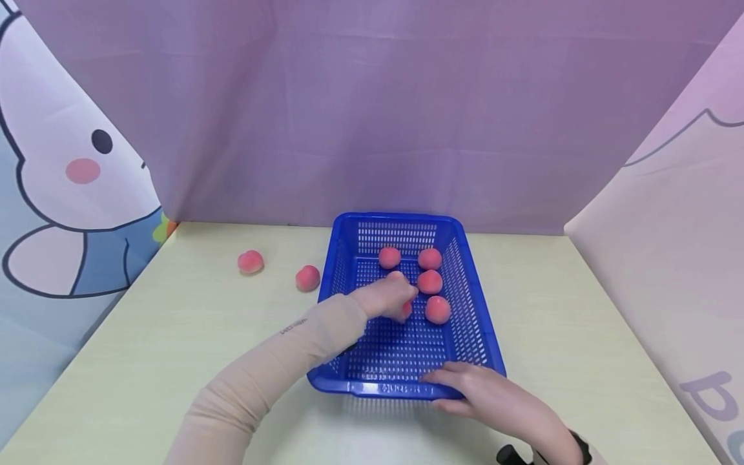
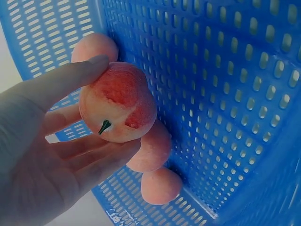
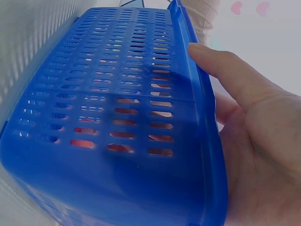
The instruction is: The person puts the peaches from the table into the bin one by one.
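Observation:
Over the inside of the blue plastic basket (image 1: 407,388), my left hand (image 1: 391,296) holds a pink-red peach (image 2: 120,101) between thumb and fingers. The peach's short green stem shows in the left wrist view; in the head view my hand hides much of the fruit. Other peaches (image 1: 438,310) lie on the basket floor, most of them along its right side and toward the back. At the near right corner, my right hand (image 1: 485,394) grips the basket's rim, fingers over the edge and thumb on the outer side.
Two more peaches, one farther left (image 1: 250,261) and one close to the basket's left side (image 1: 307,278), rest on the pale table (image 1: 192,336). A purple cloth backdrop (image 1: 372,116) stands behind the table, with printed panels (image 1: 75,142) at both sides.

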`<action>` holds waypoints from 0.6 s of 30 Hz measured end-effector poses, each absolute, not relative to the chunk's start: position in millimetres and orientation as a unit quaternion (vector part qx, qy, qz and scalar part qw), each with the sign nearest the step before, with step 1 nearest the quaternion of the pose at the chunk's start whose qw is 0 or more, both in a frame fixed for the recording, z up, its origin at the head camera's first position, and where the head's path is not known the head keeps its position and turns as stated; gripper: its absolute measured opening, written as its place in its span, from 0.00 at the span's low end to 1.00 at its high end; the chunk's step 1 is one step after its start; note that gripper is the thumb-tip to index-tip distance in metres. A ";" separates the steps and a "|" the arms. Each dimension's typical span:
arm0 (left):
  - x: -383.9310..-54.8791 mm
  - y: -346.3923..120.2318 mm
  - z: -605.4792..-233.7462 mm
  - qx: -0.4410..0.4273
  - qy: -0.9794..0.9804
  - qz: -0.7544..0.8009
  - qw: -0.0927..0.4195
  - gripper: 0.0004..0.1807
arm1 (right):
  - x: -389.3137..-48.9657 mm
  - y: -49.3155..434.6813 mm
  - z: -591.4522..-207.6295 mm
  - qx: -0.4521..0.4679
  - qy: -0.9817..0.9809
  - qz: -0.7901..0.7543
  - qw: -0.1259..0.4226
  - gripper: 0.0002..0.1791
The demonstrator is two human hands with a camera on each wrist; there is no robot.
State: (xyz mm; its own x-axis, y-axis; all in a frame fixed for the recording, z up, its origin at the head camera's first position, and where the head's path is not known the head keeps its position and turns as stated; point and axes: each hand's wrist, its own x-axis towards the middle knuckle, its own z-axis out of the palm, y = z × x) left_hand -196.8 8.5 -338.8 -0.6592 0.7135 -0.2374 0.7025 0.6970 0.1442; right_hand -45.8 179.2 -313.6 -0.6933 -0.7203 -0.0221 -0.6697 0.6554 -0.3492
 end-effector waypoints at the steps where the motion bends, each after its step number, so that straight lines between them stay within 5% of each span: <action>1: -196.7 8.7 -339.5 0.386 0.911 0.020 0.142 0.15 | -45.9 179.2 -313.6 -0.383 0.906 -0.159 0.080 0.17; 18: -196.9 12.2 -346.5 0.384 0.907 0.019 0.172 0.17 | -46.6 179.3 -313.8 -0.383 0.906 -0.160 0.080 0.16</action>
